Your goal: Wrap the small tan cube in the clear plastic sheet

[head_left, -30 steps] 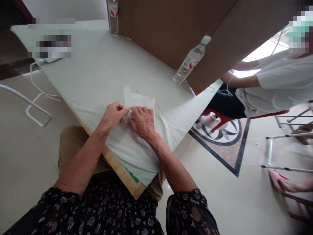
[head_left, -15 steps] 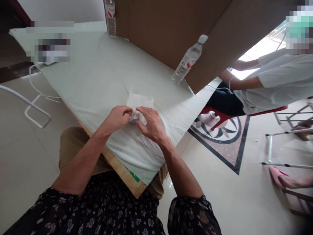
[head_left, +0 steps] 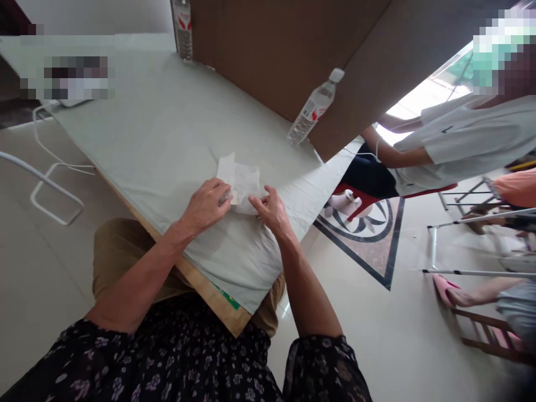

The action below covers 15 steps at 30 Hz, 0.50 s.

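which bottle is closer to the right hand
The bottle whose white cap shows, by the near corner of the cardboard; the other bottle stands farther back, its top cut off.

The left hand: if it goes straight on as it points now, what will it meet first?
The left hand would likely meet the white sheet first, right at its fingertips; beyond, roughly in line, stands the nearer bottle, though depth is unclear.

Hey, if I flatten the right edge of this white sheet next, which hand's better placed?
Probably your right hand: it sits at that side of the white sheet, while your left hand is over by the opposite edge.
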Each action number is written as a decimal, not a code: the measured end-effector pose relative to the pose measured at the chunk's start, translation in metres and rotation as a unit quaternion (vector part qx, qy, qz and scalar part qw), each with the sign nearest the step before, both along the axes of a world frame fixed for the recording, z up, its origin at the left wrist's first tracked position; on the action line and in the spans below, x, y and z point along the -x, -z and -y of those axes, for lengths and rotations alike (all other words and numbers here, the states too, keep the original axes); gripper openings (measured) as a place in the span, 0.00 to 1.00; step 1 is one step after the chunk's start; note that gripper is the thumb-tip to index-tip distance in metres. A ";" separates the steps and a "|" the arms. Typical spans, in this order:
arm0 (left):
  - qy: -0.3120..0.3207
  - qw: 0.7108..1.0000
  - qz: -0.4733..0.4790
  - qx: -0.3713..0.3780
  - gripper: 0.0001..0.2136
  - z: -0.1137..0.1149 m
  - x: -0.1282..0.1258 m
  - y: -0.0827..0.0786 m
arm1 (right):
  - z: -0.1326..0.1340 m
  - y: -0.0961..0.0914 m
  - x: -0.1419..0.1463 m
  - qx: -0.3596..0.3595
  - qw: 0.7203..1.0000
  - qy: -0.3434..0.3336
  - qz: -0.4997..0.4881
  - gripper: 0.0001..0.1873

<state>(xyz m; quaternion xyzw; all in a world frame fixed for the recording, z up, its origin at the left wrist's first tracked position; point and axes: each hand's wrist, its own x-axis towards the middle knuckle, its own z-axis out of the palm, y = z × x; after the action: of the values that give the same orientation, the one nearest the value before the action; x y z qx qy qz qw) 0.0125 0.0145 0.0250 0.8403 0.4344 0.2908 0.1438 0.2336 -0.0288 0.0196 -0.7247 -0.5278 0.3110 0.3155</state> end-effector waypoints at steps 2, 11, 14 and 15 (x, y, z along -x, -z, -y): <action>0.006 1.000 -0.012 0.002 0.10 -0.001 0.000 -0.002 | -0.010 0.004 0.006 -0.029 0.999 0.013 0.001 0.48; 0.002 1.000 -0.016 0.019 0.09 0.004 -0.003 -0.007 | -0.017 0.016 0.023 -0.102 0.994 0.041 0.002 0.43; -0.008 0.999 -0.039 0.025 0.08 0.008 -0.008 -0.011 | -0.011 0.010 0.027 -0.129 0.991 0.041 0.022 0.40; -0.012 0.998 -0.047 0.030 0.08 0.010 -0.010 -0.013 | -0.009 0.008 0.029 -0.138 0.989 0.042 0.025 0.40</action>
<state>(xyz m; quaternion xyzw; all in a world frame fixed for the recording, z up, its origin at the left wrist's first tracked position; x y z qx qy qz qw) 0.0220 0.0050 0.0379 0.8429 0.4594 0.2397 0.1450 0.2045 -0.0193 0.0119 -0.7034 -0.5425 0.2032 0.4119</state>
